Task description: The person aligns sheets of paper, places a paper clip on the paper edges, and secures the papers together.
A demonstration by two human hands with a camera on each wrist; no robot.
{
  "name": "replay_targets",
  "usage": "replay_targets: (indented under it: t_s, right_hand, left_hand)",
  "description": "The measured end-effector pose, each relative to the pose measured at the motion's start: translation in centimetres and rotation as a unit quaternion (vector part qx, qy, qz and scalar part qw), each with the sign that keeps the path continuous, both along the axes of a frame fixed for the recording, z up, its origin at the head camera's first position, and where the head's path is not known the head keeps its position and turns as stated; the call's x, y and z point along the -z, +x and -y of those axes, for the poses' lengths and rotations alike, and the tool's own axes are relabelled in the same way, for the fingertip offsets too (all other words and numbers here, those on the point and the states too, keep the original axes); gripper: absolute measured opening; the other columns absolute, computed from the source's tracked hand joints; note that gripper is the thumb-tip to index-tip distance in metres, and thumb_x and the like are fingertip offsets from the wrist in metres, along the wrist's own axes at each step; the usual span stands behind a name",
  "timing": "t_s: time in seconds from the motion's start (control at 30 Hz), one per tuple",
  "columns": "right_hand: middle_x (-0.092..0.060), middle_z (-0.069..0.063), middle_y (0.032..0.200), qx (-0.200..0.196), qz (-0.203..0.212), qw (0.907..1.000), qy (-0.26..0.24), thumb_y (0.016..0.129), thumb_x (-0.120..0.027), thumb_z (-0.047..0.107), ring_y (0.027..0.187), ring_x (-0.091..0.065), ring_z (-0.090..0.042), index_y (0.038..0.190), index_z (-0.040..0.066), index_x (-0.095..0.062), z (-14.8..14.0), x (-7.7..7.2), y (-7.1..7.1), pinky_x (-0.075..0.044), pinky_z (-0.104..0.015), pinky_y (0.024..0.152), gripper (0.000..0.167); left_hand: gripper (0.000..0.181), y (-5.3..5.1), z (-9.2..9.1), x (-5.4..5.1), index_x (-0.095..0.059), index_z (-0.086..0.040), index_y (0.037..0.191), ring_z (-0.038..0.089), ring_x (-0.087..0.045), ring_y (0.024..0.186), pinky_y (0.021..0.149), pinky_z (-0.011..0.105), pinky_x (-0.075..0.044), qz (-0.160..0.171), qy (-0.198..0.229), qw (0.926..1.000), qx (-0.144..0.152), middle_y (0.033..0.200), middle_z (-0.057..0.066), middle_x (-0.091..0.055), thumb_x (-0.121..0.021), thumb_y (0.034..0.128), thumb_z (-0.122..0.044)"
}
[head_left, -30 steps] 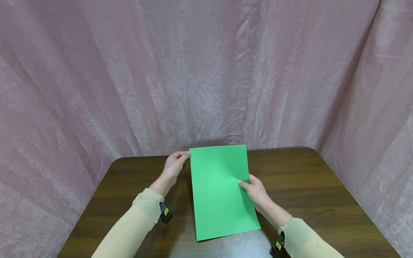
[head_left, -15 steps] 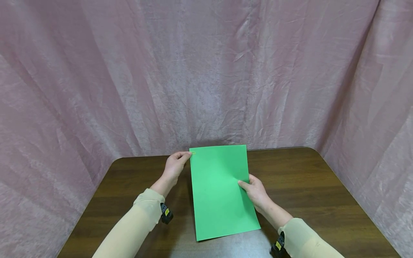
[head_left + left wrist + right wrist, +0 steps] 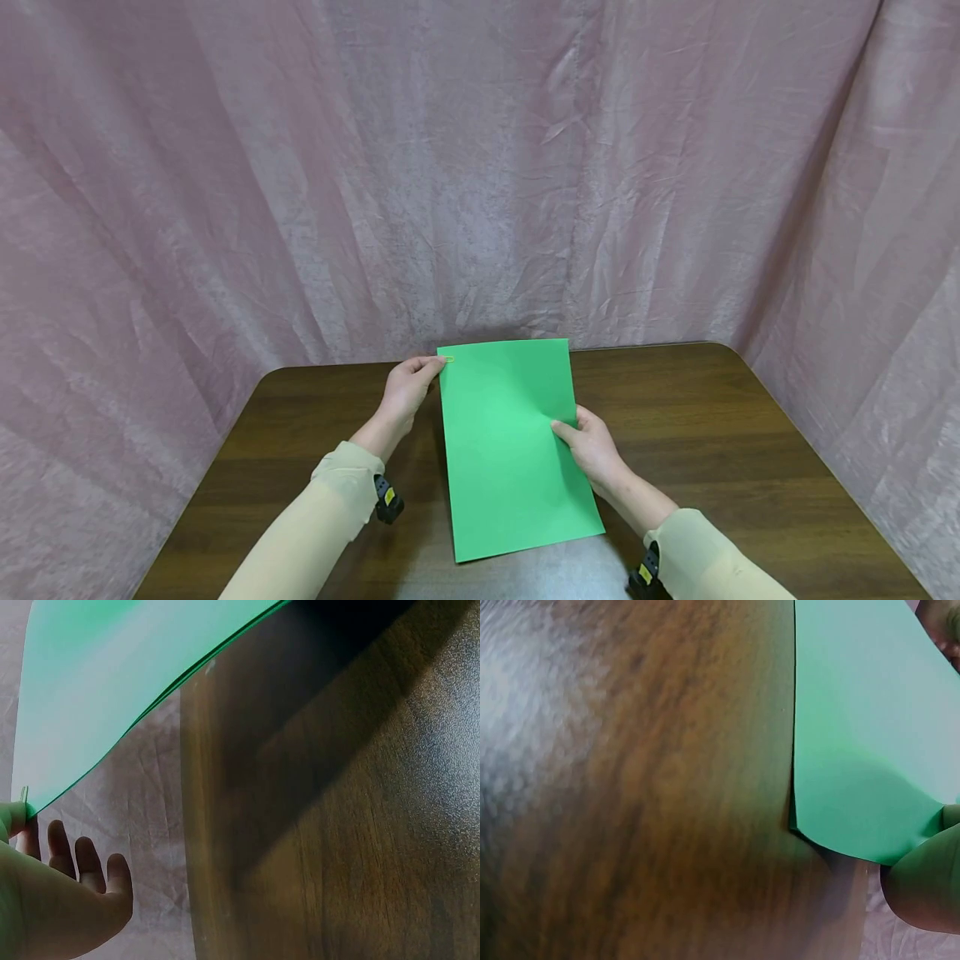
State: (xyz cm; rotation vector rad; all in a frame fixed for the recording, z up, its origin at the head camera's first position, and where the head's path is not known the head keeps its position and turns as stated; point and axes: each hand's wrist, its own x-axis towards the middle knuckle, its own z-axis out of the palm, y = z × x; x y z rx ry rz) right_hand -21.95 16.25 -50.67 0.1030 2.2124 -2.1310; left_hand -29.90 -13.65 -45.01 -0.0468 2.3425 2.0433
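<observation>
Green paper [image 3: 510,450] is held up, tilted, over the table in the head view. At least two layers show along its edge in the left wrist view. A small yellow paper clip [image 3: 450,360] sits over the paper's upper left edge. My left hand [image 3: 407,388] pinches the clip there between thumb and index finger, its other fingers free of the paper [image 3: 71,889]. Part of the clip is hidden by the thumb. My right hand [image 3: 592,446] grips the paper's right edge, thumb [image 3: 564,430] on the front and the other fingers mostly hidden behind.
The brown wooden table [image 3: 697,433] has rounded far corners and lies beneath both hands. Pink curtains [image 3: 480,167] hang behind it and on both sides. Dark wrist devices [image 3: 388,500] are strapped over the pale sleeves [image 3: 307,533].
The paper has shifted slightly left and down at its top. The clip has slid a little further right onto the paper, with the left hand still pinching it. The right hand's grip is unchanged.
</observation>
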Motion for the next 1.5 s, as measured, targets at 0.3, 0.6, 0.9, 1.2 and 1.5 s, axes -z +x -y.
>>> replay_targets:
  t_s: [0.3, 0.6, 0.9, 1.2, 1.5]
  right_hand:
    - [-0.069, -0.015, 0.108, 0.003, 0.004, 1.0, 0.004, 0.105, -0.057, 0.011, 0.083, -0.067, -0.024, 0.137, 0.0, -0.059, 0.11, 0.03, 0.07, -0.056, -0.039, 0.068, 0.034]
    - [-0.07, -0.014, 0.106, 0.0, 0.002, 1.0, 0.002, 0.105, -0.056, 0.009, 0.082, -0.068, -0.025, 0.137, -0.001, -0.059, 0.16, 0.11, 0.17, -0.056, -0.039, 0.068, 0.033]
    - [-0.07, -0.014, 0.106, 0.001, 0.006, 1.0, 0.002, 0.105, -0.056, 0.009, 0.081, -0.068, -0.024, 0.137, -0.001, -0.059, 0.26, 0.09, 0.24, -0.056, -0.039, 0.068, 0.034]
    - [-0.07, -0.015, 0.108, 0.0, 0.008, 1.0, 0.0, 0.105, -0.056, 0.009, 0.082, -0.068, -0.024, 0.138, 0.0, -0.058, 0.3, 0.05, 0.25, -0.057, -0.04, 0.068, 0.034]
    - [-0.07, -0.015, 0.106, 0.0, 0.008, 1.0, 0.001, 0.105, -0.057, 0.01, 0.081, -0.068, -0.025, 0.137, 0.0, -0.059, 0.18, 0.14, 0.27, -0.057, -0.04, 0.067, 0.033]
  left_hand:
    - [0.036, 0.04, 0.03, 0.16, -0.071, -0.004, 0.12, 0.031, -0.046, 0.137, 0.112, 0.056, -0.038, 0.007, -0.001, 1.0, 0.0, 0.141, 0.01, -0.057, -0.065, 0.1018, -0.035]
    - [0.034, 0.27, -0.11, 0.04, -0.071, -0.004, 0.118, 0.03, -0.044, 0.138, 0.113, 0.056, -0.037, 0.023, 0.004, 0.9997, 0.001, 0.14, 0.01, -0.056, -0.065, 0.1023, -0.034]
    - [0.028, 0.11, -0.32, 0.26, -0.066, -0.007, 0.089, 0.032, -0.05, 0.087, 0.095, 0.054, -0.041, 0.022, 0.03, 0.9993, -0.007, 0.085, 0.007, -0.055, -0.064, 0.103, -0.032]
    - [0.025, 0.11, -0.36, 0.32, -0.069, -0.007, 0.097, 0.027, -0.048, 0.077, 0.093, 0.056, -0.039, 0.022, 0.044, 0.9988, -0.004, 0.086, 0.007, -0.053, -0.062, 0.1042, -0.03]
    - [0.028, 0.01, -0.34, 0.48, -0.071, -0.005, 0.106, 0.045, -0.046, 0.089, 0.095, 0.055, -0.038, 0.023, 0.043, 0.9988, 0.005, 0.092, 0.014, -0.055, -0.06, 0.1053, -0.031]
